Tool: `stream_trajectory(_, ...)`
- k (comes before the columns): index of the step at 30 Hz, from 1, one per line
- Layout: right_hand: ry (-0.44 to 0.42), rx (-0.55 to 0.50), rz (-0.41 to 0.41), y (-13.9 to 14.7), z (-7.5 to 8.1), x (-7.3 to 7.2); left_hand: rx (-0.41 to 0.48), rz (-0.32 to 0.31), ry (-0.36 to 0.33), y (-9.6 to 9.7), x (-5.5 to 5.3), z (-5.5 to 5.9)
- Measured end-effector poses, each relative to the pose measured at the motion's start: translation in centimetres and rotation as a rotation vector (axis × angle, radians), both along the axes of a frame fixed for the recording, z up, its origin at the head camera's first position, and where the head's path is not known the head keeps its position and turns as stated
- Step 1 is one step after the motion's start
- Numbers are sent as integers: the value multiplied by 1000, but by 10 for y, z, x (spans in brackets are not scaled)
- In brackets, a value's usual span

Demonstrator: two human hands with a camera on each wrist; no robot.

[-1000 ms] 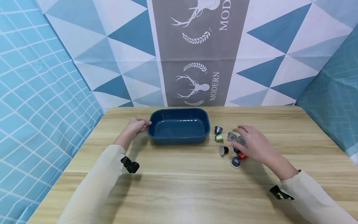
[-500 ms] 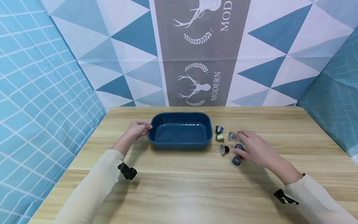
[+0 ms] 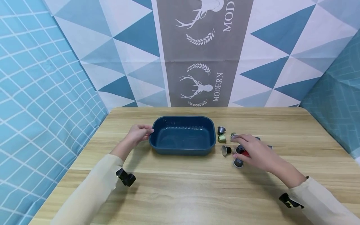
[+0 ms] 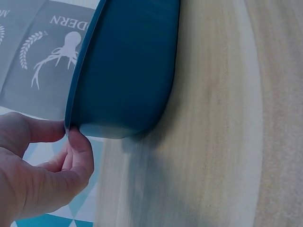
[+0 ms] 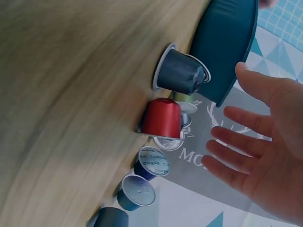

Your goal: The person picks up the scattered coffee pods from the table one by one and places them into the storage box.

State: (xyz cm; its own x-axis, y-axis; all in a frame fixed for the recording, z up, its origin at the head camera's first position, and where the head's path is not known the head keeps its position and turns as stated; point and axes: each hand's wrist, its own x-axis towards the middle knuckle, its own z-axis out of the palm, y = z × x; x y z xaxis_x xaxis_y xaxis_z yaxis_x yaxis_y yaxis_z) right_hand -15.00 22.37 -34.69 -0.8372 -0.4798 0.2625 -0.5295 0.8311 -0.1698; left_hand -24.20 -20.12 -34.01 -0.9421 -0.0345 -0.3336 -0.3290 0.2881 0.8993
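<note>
My left hand [image 3: 137,133] pinches the left rim of a dark blue rectangular baking dish [image 3: 182,152] between thumb and fingers; the left wrist view shows this grip [image 4: 47,165] up close. The inside of the dish is bare. My right hand [image 3: 257,153] hovers over a scatter of coffee capsules, its fingers extended and holding nothing. In the right wrist view, a red capsule [image 5: 162,118] and a dark blue-grey capsule [image 5: 179,73] lie before the spread fingers [image 5: 241,142]. From the head, the palm hides part of the group.
Right beside the dish are a silver capsule [image 3: 221,130], a green capsule [image 3: 222,138] and a black capsule [image 3: 226,150] on its side. The wooden table [image 3: 180,187] ends at a patterned cloth backdrop [image 3: 194,56]. A blue gridded cloth [image 3: 50,93] hangs along the left.
The dish has slid slightly toward me, with my left hand still on its rim. My right hand has moved a little nearer over the capsules, and some now show beyond it.
</note>
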Motion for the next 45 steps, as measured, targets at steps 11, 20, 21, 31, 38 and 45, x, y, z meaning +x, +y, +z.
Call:
stream_trajectory(11,90,14,97,6,-7,-1,10,-9,19,2,10,-1)
stream_trajectory(20,124,76,143,3,-12,2,12,-11,0,2,17,-1)
stream_trajectory(21,124,82,141,3,-13,2,12,-12,-2,2,18,-1)
stream_trajectory(31,74,120,134,1,-15,9,-26,-21,-14,1,27,3)
stream_trajectory(38,95,138,159,1,-16,9,-28,-32,-2,-1,31,3)
stream_trajectory(45,140,160,193,3,-20,9,-16,-25,-3,-1,35,2)
